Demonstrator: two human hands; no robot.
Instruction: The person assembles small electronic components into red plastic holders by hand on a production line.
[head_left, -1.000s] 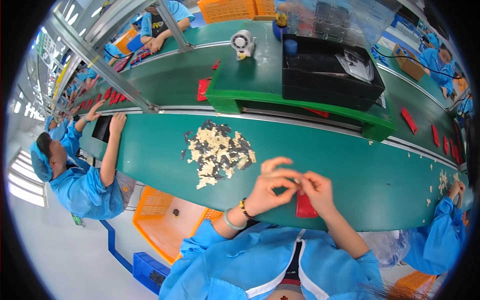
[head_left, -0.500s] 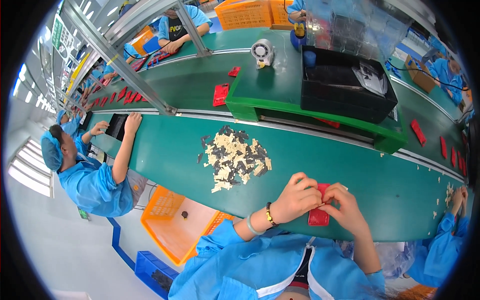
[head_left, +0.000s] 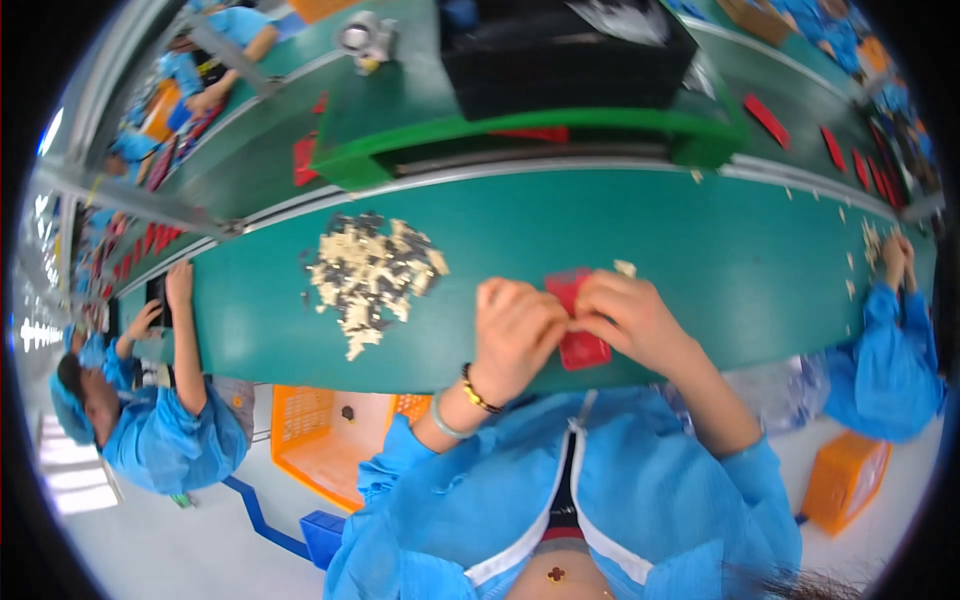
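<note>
A flat, oblong red plastic part (head_left: 585, 351) is between my hands, over the near side of the green table. My left hand (head_left: 515, 330), wearing a bangle and a beaded bracelet on its wrist, is closed at the part's left edge. From the other side my right hand (head_left: 640, 318) grips it with thumb and bent fingers. The fingertips of both hands meet over its middle; blur hides any small piece pinched there. A small cream piece (head_left: 625, 268) shows at the back of my right fingers; whether they hold it, I cannot tell.
Left of my hands lies a loose pile of cream and black pieces (head_left: 372, 275). A green raised shelf (head_left: 420, 145) carries a black bin (head_left: 570, 70) and a small fan (head_left: 366, 40). Co-workers sit left and right. An orange crate (head_left: 300, 430) stands below the table edge.
The view has swung, so table and hands sit higher and further left in the picture. Both hands stay at the red part, their fingertips still together.
</note>
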